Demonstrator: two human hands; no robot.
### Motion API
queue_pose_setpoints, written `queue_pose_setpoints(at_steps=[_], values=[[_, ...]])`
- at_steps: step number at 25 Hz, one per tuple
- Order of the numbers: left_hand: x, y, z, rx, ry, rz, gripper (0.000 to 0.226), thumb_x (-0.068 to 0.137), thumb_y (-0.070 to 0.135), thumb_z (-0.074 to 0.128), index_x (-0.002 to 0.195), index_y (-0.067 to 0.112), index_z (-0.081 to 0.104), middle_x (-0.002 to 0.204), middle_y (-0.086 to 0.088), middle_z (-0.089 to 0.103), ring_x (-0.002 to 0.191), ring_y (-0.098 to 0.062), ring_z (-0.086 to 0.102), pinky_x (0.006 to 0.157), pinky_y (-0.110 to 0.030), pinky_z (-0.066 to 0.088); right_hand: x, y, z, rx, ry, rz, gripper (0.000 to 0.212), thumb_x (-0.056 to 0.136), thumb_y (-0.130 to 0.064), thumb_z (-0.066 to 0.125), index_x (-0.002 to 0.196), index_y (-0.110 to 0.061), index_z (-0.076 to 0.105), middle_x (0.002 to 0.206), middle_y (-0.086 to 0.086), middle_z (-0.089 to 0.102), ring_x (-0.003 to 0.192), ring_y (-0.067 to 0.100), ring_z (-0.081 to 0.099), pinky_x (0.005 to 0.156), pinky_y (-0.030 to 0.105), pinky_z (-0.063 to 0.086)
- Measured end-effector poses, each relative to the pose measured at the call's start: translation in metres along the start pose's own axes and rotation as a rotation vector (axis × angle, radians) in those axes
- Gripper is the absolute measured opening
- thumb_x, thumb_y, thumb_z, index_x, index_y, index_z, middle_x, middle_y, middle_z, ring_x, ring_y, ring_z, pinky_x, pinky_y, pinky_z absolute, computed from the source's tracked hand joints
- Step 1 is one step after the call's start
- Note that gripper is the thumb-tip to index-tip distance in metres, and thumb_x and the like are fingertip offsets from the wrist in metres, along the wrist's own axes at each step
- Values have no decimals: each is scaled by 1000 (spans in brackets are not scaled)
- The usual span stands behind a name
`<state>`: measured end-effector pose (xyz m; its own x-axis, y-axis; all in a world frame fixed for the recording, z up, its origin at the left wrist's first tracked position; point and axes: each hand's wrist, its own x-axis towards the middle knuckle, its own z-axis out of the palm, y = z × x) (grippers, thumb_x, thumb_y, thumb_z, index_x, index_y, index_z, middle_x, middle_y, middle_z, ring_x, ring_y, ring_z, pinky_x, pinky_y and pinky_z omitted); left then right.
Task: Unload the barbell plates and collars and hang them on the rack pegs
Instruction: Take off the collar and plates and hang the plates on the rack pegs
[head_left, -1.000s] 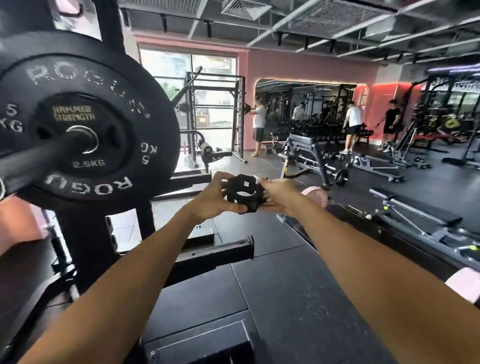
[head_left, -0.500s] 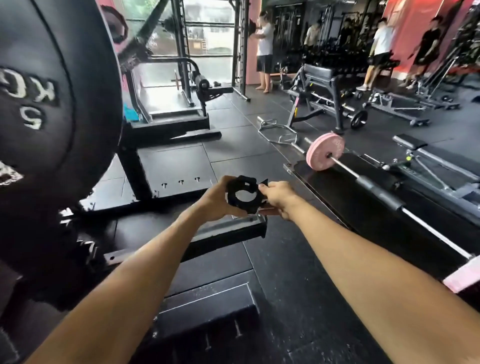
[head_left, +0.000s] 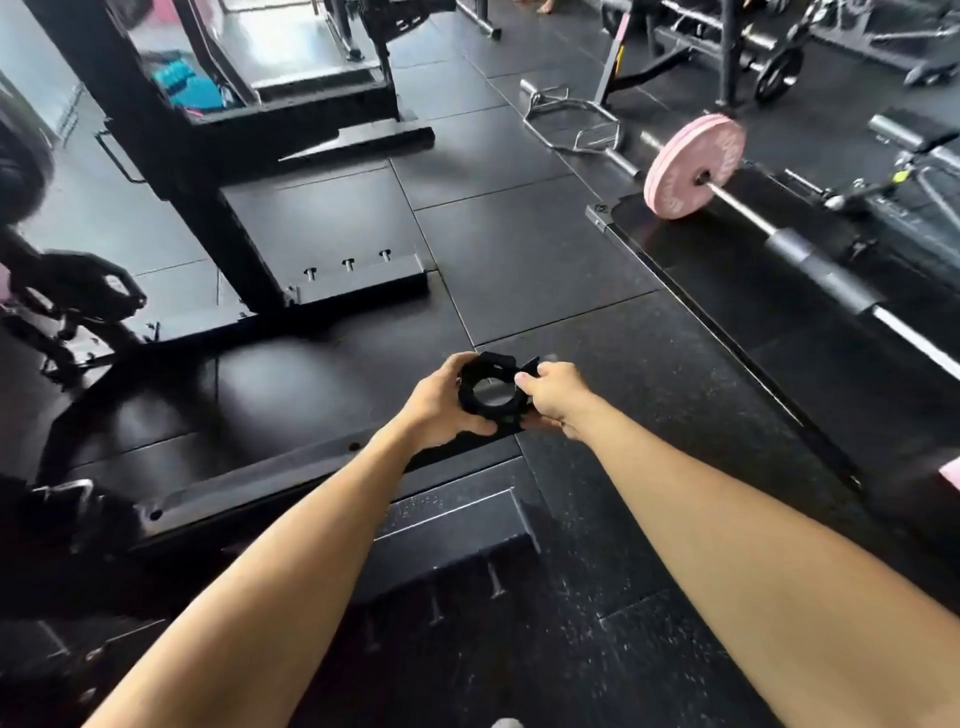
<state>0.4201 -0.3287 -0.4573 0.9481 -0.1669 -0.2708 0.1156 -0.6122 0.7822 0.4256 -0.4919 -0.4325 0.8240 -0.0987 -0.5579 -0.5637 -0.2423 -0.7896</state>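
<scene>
you hold a black collar in both hands above the dark gym floor.

your left hand wraps around the collar's left side, fingers closed on it, while your right hand pinches its right edge at the lever. the ring faces you, hole open. a barbell with a pink plate lies well apart on the right, and the black rack base stands ahead on the left.
</scene>
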Motion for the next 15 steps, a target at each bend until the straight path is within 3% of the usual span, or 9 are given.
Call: queue_pose_setpoints(at_steps=[3, 6, 8, 12, 15], values=[[16, -16, 9, 6, -21, -24, 96, 55, 11, 90, 137, 26, 43, 120, 1, 65, 111, -20, 61, 99, -38, 50, 18, 10, 6, -50, 11, 7, 28, 98, -13, 51, 121, 2, 54, 127, 17, 54, 108, 32, 56, 77, 44, 56], [24, -23, 17, -14, -30, -43, 93, 59, 10, 88, 139, 25, 42, 121, 0, 63, 112, -20, 60, 101, -35, 48, 31, 20, 7, -122, 56, -8, 42, 98, -16, 52, 135, 3, 46, 138, 15, 48, 121, 34, 51, 88, 41, 54], [29, -26, 20, -20, -28, -51, 94, 59, 11, 87, 140, 26, 40, 124, 1, 62, 115, -20, 59, 104, -37, 46, 33, 21, 6, -148, 64, -19, 44, 98, -17, 52, 137, 1, 45, 139, 14, 48, 124, 33, 50, 89, 32, 51], [23, -19, 17, -1, -69, -85, 105, 63, 13, 86, 149, 26, 26, 136, -1, 52, 128, -20, 48, 106, -27, 38, 26, 23, 3, -305, 82, -34, 51, 97, -34, 50, 139, -5, 44, 141, 15, 46, 125, 34, 48, 102, 42, 44], [7, -10, 10, 60, -24, -54, 116, 60, 23, 88, 153, 27, 18, 152, -4, 32, 139, -21, 33, 115, -38, 30, 7, 28, -2, -489, 153, -141, 55, 95, -43, 49, 141, -13, 42, 141, 12, 39, 125, 32, 47, 102, 42, 39]])
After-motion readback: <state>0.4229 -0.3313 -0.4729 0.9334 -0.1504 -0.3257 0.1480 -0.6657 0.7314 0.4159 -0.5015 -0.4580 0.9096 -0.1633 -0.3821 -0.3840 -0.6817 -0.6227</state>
